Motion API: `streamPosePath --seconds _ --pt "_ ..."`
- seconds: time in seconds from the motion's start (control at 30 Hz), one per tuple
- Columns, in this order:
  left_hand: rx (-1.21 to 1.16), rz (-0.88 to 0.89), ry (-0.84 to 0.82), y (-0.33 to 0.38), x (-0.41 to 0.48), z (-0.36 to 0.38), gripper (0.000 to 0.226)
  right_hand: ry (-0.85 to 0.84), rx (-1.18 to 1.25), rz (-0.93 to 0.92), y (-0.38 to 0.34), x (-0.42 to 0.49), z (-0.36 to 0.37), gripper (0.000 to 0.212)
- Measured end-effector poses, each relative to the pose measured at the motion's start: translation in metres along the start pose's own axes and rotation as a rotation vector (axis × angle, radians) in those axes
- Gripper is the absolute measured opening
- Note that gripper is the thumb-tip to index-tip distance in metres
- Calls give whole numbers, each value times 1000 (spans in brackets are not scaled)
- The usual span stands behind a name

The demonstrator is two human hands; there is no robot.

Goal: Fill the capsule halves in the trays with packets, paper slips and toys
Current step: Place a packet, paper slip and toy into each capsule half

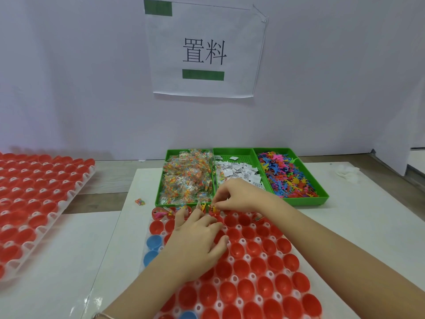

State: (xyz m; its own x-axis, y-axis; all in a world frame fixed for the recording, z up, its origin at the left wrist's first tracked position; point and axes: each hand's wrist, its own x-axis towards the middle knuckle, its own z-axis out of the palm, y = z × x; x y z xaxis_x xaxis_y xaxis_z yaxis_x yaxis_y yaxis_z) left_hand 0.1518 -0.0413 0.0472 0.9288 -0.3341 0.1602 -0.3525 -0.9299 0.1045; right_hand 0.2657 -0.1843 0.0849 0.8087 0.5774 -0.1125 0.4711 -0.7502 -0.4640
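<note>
Both hands work at the far row of the near capsule tray (252,276).
The right hand (236,196) pinches a small piece (213,207), too blurred to name, over the far row of red capsule halves (241,267). The left hand (197,240) lies loose-fingered on the halves and hides several. Two blue halves (153,242) sit at the tray's left edge. Beyond stand green bins of glossy packets (184,178), paper slips (239,173) and bright plastic toys (287,176). A second tray (34,199) at left is cut off.

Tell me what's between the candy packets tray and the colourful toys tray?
The head view shows a green tray of white paper slips between them.
</note>
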Motion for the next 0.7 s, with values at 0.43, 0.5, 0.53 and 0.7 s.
streamPosePath --seconds 0.43,0.5,0.53,0.7 --pt "-345 -9 306 -33 -13 -16 35 213 115 -10 31 -16 -8 24" --pt "-425 -86 368 -40 -14 -19 29 324 159 36 49 -20 -17 23" --pt "-471 -132 394 -43 -14 -21 25 380 181 73 59 -20 -21 23" --pt "-653 -273 470 -54 -12 -32 22 704 73 386 115 -18 -34 41"
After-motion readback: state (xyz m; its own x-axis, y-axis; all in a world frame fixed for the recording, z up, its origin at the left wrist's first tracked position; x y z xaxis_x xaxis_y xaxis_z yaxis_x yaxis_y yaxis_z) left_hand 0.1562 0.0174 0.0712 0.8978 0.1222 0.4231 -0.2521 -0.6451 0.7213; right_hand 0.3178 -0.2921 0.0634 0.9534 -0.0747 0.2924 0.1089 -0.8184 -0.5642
